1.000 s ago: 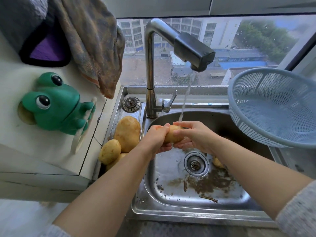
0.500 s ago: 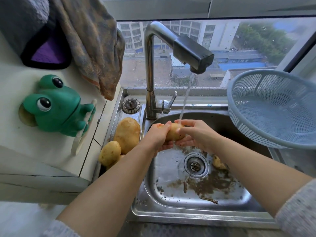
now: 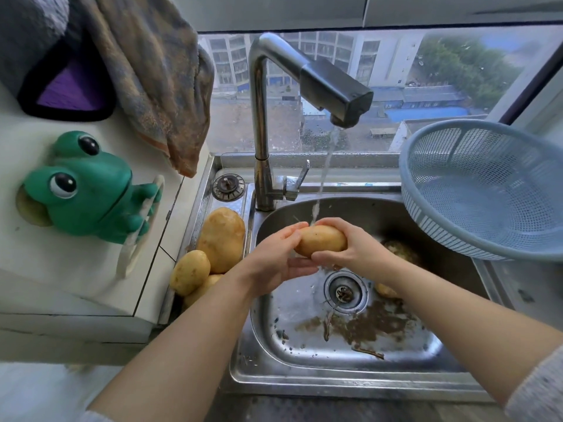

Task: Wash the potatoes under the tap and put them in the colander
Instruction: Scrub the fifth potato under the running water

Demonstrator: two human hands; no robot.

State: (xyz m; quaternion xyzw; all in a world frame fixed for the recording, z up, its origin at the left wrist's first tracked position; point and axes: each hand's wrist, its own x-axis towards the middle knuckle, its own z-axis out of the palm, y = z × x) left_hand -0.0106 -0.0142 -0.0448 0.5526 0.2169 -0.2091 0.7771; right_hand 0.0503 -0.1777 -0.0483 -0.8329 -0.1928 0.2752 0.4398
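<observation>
A yellow potato (image 3: 320, 240) sits under the running stream from the tap (image 3: 336, 89), over the steel sink (image 3: 304, 373). My left hand (image 3: 275, 258) cups its left end and underside. My right hand (image 3: 355, 249) grips its right end, fingers curled over the top and thumb beneath. Three unwashed potatoes (image 3: 222, 239) lie piled on the sink's left ledge. Two more potatoes (image 3: 400, 251) lie in the basin behind my right forearm, partly hidden. The blue colander (image 3: 487, 190) stands tilted at the sink's right edge, with nothing in it.
Brown dirt and scraps lie on the basin floor around the drain (image 3: 345, 292). A green frog sponge holder (image 3: 85, 184) sticks to the white wall at left, with a hanging towel (image 3: 152, 80) above it. A window runs behind the tap.
The potato has turned in my hands, showing more of its surface, and my right hand has shifted to its right end. Water keeps running.
</observation>
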